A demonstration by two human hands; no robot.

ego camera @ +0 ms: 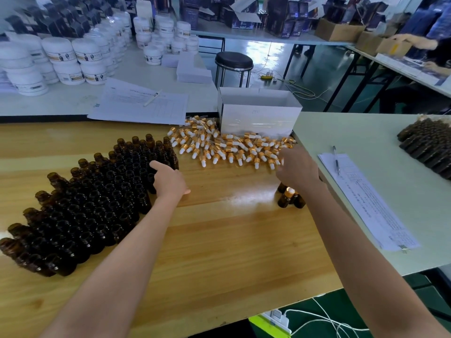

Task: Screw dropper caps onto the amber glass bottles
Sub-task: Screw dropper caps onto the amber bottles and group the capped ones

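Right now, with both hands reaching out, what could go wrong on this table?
The left hand reaches to the tightly packed open bottles; a nudge could topple several.
The right hand reaches for the caps; its forearm passes over the few capped bottles and might knock them.

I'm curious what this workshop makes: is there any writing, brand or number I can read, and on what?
None is legible.
White jars: labels blurred.
Near printed sheet: print too small.
Far printed sheet: print too small.
Dark cartons: markings blurred.
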